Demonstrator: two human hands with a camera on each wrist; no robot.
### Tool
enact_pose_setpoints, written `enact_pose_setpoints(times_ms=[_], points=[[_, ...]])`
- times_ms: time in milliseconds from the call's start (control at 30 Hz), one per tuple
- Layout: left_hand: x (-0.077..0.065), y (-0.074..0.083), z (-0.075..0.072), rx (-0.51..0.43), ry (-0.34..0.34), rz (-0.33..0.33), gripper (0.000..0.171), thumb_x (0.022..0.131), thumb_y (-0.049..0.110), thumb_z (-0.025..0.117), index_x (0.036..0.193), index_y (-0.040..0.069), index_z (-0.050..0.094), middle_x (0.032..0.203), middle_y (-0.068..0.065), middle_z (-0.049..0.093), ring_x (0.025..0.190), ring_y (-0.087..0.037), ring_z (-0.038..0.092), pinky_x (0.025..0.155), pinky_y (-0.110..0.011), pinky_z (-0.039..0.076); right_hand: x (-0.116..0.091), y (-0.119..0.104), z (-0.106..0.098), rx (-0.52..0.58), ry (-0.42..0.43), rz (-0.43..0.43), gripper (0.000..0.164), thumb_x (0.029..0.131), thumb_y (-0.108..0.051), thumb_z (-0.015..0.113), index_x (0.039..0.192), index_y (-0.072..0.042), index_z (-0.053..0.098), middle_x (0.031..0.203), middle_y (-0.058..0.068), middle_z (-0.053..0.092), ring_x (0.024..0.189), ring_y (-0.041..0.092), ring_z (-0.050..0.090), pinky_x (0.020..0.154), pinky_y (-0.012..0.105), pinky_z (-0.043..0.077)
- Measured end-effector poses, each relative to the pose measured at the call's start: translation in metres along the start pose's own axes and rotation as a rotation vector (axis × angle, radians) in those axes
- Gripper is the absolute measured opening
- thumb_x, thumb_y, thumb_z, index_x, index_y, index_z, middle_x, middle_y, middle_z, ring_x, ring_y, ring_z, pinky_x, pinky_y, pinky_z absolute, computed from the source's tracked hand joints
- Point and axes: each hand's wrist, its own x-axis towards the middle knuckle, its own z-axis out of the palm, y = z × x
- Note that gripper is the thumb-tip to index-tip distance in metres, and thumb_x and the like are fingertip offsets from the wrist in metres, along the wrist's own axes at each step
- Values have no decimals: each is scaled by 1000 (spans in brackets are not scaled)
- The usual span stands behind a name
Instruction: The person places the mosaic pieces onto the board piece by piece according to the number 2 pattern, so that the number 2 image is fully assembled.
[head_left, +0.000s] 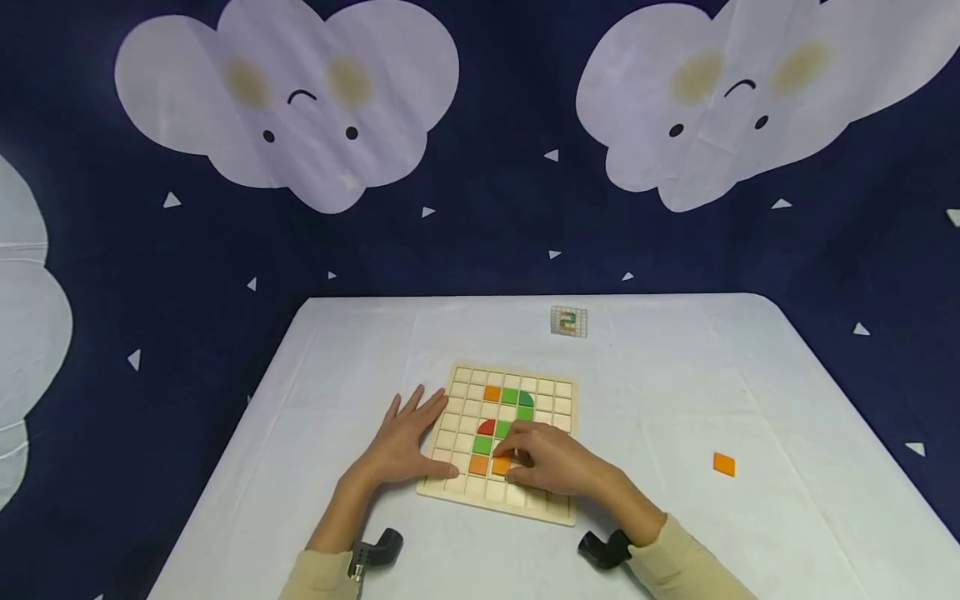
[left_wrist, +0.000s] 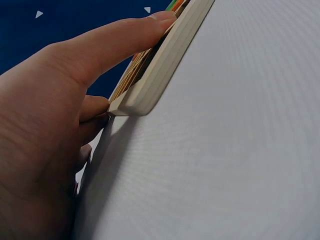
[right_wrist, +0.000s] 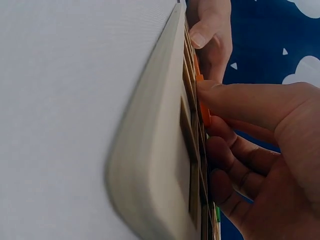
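Note:
A wooden grid board [head_left: 517,514] lies on the white table, slightly turned. My left hand [head_left: 401,446] rests at its left side with fingers spread, the thumb [left_wrist: 145,32] lying over the rim in the left wrist view. Over the lower middle of the grid, my right hand [head_left: 555,458] pinches an orange tile [head_left: 501,467] between thumb and fingers; the right wrist view shows this orange tile [right_wrist: 205,112] tilted at the cells. Beside it sits another orange tile [head_left: 477,464]. Higher up are green tiles [head_left: 482,444], a red quarter-round tile [head_left: 487,427] and a dark green one [head_left: 527,399].
A loose orange tile [head_left: 723,464] lies on the table to the right. Behind the board stands a small card [head_left: 568,322] with a coloured grid pattern. A dark blue cloth [head_left: 510,242] with clouds hangs beyond the table's far edge.

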Motion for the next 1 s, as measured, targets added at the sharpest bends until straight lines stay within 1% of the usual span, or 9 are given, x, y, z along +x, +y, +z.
enact_pose_setpoints(times_ms=[267,433,567,800,1000], points=[[-5,1,-2,-19,13,-11,116,60,75,72,151,13,32,156,4,25,146,-22,5,115,-50,-2,3,-7,2,19,-20,-1,26,83,-28,75,108,-21,72,92,-11,56,72,5,48,60,20,44],[-5,0,-1,-20,11,-5,116,61,75,71,151,14,31,156,5,24,146,-21,5,115,-49,-2,2,-8,1,34,-32,15,27,82,-25,75,109,-19,72,89,-10,55,72,5,49,60,20,44],[-3,0,0,-16,12,-4,117,61,76,71,151,14,31,156,5,24,146,-21,5,115,-49,-2,0,-8,-1,33,-29,8,27,83,-25,75,110,-19,72,90,-10,55,72,4,49,60,20,44],[-1,0,1,-13,6,-4,117,61,76,70,152,15,30,157,7,22,146,-19,3,115,-47,-3,-6,-2,-8,43,20,-9,26,84,-23,74,110,-18,71,94,-9,58,73,7,51,64,21,45],[0,-1,1,-14,6,-2,118,60,76,71,152,14,30,157,7,22,146,-19,3,115,-47,-3,-18,8,-16,34,69,41,30,85,-25,74,113,-18,70,95,-9,58,76,10,51,64,23,44]])
